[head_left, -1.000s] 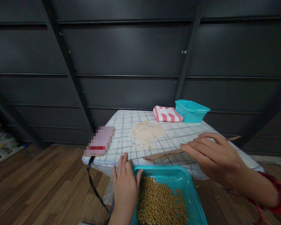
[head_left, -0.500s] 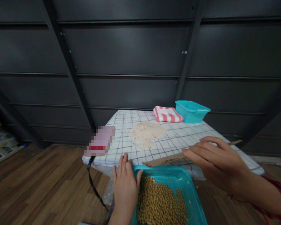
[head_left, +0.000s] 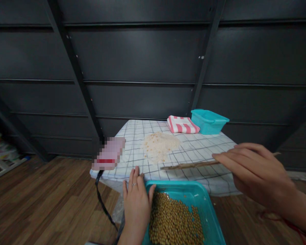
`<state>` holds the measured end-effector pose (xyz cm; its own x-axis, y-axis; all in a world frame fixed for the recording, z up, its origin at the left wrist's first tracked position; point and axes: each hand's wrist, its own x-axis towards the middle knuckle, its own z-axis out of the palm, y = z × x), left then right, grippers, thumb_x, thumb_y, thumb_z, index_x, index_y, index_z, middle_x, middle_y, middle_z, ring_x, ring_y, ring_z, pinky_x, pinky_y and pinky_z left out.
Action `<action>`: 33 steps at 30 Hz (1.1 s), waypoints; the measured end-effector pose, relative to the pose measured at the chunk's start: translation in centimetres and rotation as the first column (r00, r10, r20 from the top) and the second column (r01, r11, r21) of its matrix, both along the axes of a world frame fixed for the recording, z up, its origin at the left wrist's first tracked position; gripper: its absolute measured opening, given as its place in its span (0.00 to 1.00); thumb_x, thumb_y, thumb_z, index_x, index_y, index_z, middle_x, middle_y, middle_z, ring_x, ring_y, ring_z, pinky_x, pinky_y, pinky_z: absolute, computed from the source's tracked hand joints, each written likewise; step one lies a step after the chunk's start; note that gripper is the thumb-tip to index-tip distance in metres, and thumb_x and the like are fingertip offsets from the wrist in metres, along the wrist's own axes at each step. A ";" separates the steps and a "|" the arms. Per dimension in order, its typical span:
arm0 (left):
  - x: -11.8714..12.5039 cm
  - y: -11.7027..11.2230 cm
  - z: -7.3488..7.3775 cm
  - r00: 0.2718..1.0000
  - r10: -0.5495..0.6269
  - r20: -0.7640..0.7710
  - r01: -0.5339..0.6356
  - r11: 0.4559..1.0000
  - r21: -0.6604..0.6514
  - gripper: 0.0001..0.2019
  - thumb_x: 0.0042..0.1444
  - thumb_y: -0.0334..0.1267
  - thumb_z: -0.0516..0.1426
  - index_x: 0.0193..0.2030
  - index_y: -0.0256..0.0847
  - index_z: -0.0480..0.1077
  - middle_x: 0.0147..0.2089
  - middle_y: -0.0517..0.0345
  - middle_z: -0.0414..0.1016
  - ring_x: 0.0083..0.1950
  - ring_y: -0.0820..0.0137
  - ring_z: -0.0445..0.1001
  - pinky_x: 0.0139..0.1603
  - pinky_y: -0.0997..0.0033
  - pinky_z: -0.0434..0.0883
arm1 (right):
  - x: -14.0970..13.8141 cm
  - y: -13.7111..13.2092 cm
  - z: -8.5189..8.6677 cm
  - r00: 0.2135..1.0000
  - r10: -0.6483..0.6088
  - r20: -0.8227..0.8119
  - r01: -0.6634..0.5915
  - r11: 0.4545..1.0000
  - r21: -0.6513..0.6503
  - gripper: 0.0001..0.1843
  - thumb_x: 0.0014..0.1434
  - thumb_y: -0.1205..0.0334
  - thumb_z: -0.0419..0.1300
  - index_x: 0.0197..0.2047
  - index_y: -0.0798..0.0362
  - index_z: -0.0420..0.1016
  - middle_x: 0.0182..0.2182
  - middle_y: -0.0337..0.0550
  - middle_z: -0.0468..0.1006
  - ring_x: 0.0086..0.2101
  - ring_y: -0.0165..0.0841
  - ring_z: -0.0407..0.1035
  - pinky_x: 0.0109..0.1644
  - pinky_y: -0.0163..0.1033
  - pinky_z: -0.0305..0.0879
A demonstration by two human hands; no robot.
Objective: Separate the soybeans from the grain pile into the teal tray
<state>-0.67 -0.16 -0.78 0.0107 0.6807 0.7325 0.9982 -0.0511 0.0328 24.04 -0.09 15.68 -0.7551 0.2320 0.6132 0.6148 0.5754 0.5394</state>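
I note that the right hand [head_left: 257, 173] has shifted to the right since the earlier frame. The brown strip [head_left: 191, 165] it carries has drawn back from the teal tray [head_left: 193, 192] and now shows edge-on. The strip sits level above the checked tablecloth [head_left: 193, 149], its free end pointing left. The right fingers are closed together, pinching the strip's right end. The left hand [head_left: 137, 200] has not moved. It lies flat on the tray's near-left corner, fingers straight and side by side, thumb spread onto the rim, gripping nothing. The tray holds brown beans [head_left: 173, 221]. On the cloth beyond lie a pale grain pile [head_left: 159, 144], a striped towel [head_left: 182, 124] and a teal tub [head_left: 209, 120].
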 end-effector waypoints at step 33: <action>0.0 0.1 -0.3 0.998 -0.015 0.054 0.017 0.999 -0.032 0.18 0.57 0.47 0.44 0.44 0.35 0.63 0.53 0.37 0.67 0.56 0.54 0.64 0.48 0.45 0.66 | -0.5 0.8 -1.5 0.996 -0.024 0.082 0.024 1.000 -0.004 0.20 0.49 0.82 0.43 0.37 0.56 0.70 0.28 0.43 0.74 0.31 0.31 0.63 0.40 0.41 0.59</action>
